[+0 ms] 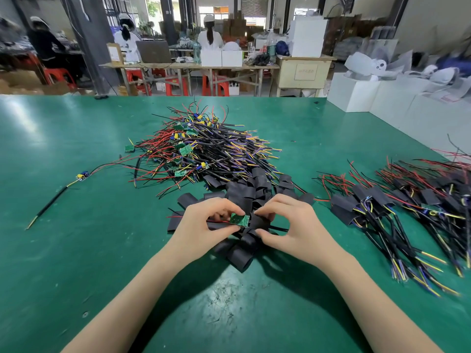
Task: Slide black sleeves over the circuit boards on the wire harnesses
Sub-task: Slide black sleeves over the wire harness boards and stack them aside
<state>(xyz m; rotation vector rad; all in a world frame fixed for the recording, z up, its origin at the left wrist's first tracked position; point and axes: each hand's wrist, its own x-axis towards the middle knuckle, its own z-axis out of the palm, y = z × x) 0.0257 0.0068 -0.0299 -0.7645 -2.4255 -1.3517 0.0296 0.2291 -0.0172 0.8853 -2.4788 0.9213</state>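
My left hand (201, 225) pinches a small green circuit board (239, 219) with red wires trailing out to the left. My right hand (290, 225) pinches a black sleeve (260, 221) whose open end meets the board's right edge. A black cable leaves the sleeve to the right. Both hands hover over a heap of loose black sleeves (244, 189) on the green table (76, 250). Behind it lies a large pile of bare wire harnesses (204, 149) with exposed green boards.
Sleeved harnesses (407, 205) lie in a bundle at the right. A single harness (81, 177) lies apart at the left. White boxes (382, 98) stand past the table's right edge. People work at benches in the background.
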